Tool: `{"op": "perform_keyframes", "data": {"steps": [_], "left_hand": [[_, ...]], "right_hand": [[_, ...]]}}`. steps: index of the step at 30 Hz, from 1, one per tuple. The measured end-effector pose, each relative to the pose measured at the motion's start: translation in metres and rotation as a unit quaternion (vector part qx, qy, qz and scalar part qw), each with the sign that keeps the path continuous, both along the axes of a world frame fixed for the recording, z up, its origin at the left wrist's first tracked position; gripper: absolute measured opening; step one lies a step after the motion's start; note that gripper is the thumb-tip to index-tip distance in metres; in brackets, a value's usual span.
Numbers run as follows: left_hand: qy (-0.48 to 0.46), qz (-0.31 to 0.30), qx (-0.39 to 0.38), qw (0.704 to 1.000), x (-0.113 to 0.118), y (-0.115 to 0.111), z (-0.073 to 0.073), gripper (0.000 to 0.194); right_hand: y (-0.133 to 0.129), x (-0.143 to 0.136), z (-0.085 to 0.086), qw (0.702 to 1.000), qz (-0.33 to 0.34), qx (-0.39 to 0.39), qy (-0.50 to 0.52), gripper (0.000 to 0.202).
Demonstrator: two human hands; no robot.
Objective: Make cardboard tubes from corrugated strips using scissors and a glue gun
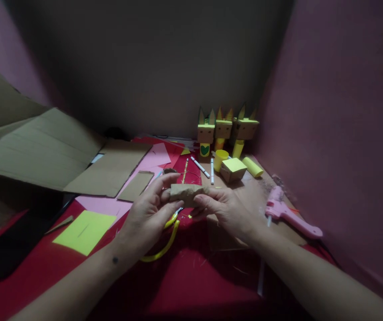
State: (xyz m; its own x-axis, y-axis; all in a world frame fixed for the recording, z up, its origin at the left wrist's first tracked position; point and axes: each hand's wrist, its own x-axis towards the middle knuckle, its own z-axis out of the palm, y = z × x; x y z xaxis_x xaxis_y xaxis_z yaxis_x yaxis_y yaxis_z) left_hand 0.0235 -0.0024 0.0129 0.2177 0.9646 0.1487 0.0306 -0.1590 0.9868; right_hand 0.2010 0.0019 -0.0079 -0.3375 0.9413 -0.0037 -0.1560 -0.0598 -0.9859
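A short brown cardboard tube [187, 193] is held level between both hands above the red table [191, 276]. My left hand [153, 203] grips its left end, thumb below and index finger raised over it. My right hand [220, 205] closes on the right end, thumb on the near side. Beneath my left hand lie scissors with yellow handles [169, 245], partly hidden. Just beyond the tube are a yellow patterned pencil [185, 171] and two white markers [200, 167]. A small cardboard box with a yellow top [234, 165] sits past my right hand.
Three cardboard figures with pointed ears [205, 133] stand at the back. A pink glue gun [290, 216] lies on the right. Yellow tubes [253, 167] are near the box. On the left are large cardboard sheets [38, 147], pink paper [104, 209] and a yellow square [84, 232].
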Motion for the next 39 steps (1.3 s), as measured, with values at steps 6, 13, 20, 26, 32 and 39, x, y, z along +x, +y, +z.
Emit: {"op": "perform_keyframes", "data": {"steps": [6,13,20,26,32,39], "left_hand": [[0.009,0.020,0.008,1.000,0.000,-0.003,0.000,0.045],[-0.151,-0.027,-0.109,0.982,0.001,0.003,0.001,0.042],[-0.059,0.081,0.068,0.993,0.007,-0.006,-0.006,0.034],[-0.030,0.113,0.073,0.990,0.010,-0.006,-0.008,0.035],[-0.012,0.046,-0.011,0.999,0.009,0.001,-0.002,0.042],[0.046,0.050,0.087,0.994,0.006,0.001,-0.008,0.046]], "right_hand": [[-0.003,-0.002,0.001,0.996,-0.030,0.060,-0.051,0.016],[-0.008,-0.004,-0.005,0.951,-0.093,0.269,-0.122,0.017],[-0.007,-0.012,-0.009,0.993,-0.066,0.087,0.052,0.016],[-0.007,-0.015,-0.005,0.984,0.010,-0.038,0.175,0.026],[0.001,-0.012,-0.010,0.988,-0.039,-0.056,0.142,0.020],[0.005,-0.009,-0.012,0.983,-0.003,-0.063,0.174,0.024]]}}
